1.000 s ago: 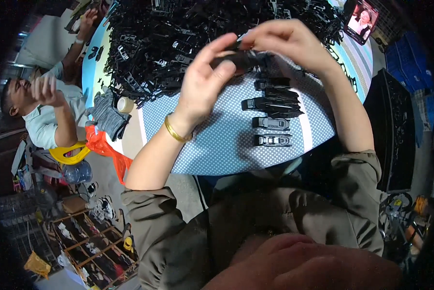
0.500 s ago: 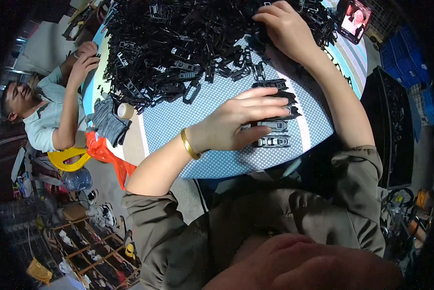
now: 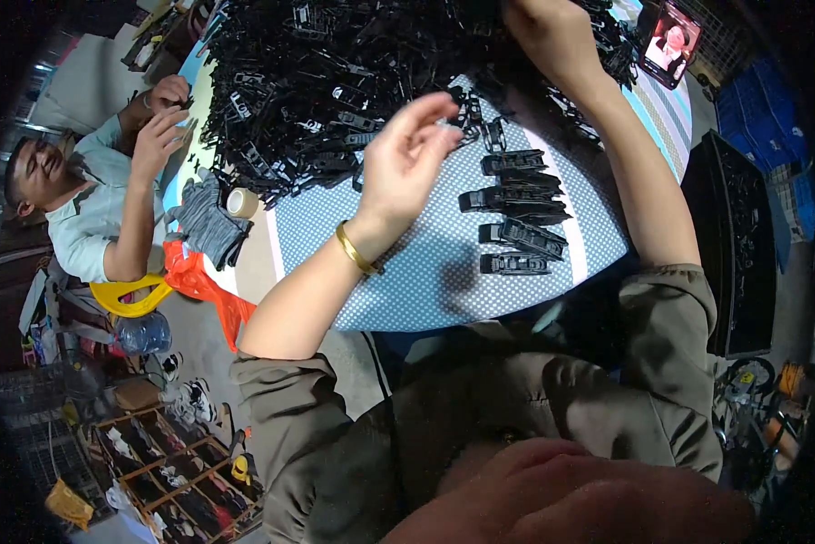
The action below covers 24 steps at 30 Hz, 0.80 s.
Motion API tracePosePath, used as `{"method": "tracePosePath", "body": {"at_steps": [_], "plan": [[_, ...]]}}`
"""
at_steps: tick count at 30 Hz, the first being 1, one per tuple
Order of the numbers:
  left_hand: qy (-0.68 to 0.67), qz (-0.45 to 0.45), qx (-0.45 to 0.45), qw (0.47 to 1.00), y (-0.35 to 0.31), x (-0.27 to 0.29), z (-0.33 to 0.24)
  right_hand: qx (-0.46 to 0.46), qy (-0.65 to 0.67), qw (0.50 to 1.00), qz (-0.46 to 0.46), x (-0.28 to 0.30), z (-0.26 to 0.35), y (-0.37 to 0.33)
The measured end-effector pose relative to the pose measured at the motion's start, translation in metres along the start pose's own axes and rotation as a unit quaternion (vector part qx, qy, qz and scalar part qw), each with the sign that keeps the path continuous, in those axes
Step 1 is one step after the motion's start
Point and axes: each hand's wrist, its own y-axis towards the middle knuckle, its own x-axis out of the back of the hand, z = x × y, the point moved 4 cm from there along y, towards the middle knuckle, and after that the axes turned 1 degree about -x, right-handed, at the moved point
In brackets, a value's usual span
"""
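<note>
My left hand (image 3: 405, 161), with a gold bangle at its wrist, is raised over the dotted tablecloth (image 3: 380, 281). Its fingers are loosely bent and apart, and nothing shows between them. To its right lies a neat column of black plastic parts (image 3: 521, 201), long clip-like pieces stacked side by side, some with ends sticking out. My right hand (image 3: 552, 27) reaches to the far side, over the edge of a big heap of similar loose black parts (image 3: 289, 100). Its fingertips are dark and cut off by the upper edge, so I cannot see what they touch.
Across at the left, a co-worker's hands (image 3: 161, 127) rest by the table. Near them lie a grey glove (image 3: 209, 222), a tape roll (image 3: 241, 202) and a red plastic bag (image 3: 199, 279). A lit phone (image 3: 670, 43) stands far right; blue crates (image 3: 754, 113) are beyond the table.
My left hand has lifted off the column of black parts and moved left and away, uncovering it. My right hand has moved slightly farther over the heap.
</note>
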Motion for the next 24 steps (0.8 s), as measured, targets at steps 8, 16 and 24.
{"method": "tracePosePath", "body": {"at_steps": [8,16,24], "plan": [[0.276,-0.058,-0.137,0.949,0.0,0.004,-0.018,-0.237,0.311,0.882,0.262,-0.013,0.05,-0.026],[0.229,-0.095,-0.035,0.968,0.0,0.008,-0.017,-0.191,0.301,0.862,0.36,0.003,0.031,-0.03],[-0.068,-0.088,0.115,0.987,0.006,0.014,0.003,-0.14,0.098,0.825,0.539,-0.014,0.037,-0.051]]}}
